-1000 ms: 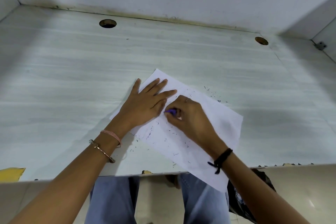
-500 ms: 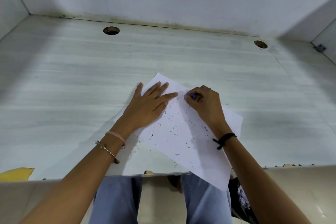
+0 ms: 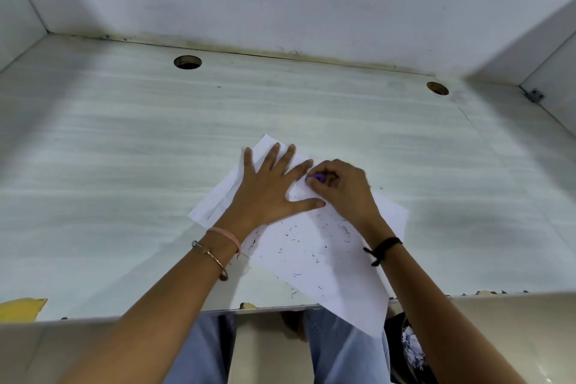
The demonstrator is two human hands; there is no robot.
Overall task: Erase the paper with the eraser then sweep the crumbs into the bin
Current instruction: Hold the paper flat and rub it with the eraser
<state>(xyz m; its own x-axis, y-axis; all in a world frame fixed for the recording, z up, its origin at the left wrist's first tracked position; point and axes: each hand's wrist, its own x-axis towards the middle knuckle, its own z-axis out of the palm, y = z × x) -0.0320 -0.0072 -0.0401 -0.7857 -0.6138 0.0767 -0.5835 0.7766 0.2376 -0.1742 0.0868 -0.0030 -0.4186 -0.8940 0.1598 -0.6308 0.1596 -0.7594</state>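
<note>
A white sheet of paper (image 3: 314, 259) lies at an angle on the pale desk (image 3: 124, 181), its near corner hanging over the front edge. Several dark eraser crumbs (image 3: 327, 234) are scattered across it. My left hand (image 3: 271, 193) lies flat on the sheet's far half, fingers spread. My right hand (image 3: 341, 188) pinches a small purple eraser (image 3: 318, 177) against the paper, just beside my left fingertips. A dark bin (image 3: 408, 349) with crumpled scraps inside sits on the floor below the desk's edge, partly hidden by my right forearm.
Two round cable holes (image 3: 187, 62) (image 3: 437, 88) pierce the desk near the back wall. White walls enclose the desk at the back and both sides. A yellow patch (image 3: 21, 307) marks the front left edge. My legs in blue trousers (image 3: 205, 352) show under the desk.
My right hand with the eraser has rubbed from the sheet's middle up toward its far edge, then back next to my left fingers. My left hand has stayed pressed on the paper.
</note>
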